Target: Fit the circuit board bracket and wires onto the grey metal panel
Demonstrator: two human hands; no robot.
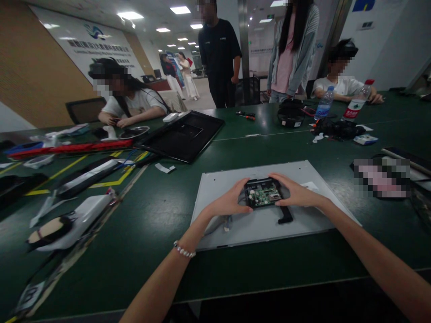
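Between my hands sits a green circuit board (264,194) in a black frame, over the middle of a pale grey flat panel (208,179). My left hand (232,197) grips the frame's left side, thumb at the near edge and fingers at the far edge. On the other side my right hand (292,190) curls round the right edge in the same way. A black bracket-like strip (286,215) sticks out below the board near my right thumb. Partly under my left wrist, a cable with a small connector (227,223) lies on the panel.
A black monitor cover (168,142) lies beyond the panel to the left. White devices (81,220) and tools crowd the left side. At the back right stand two bottles (325,104), near black bags (340,129). Several people sit or stand around the table.
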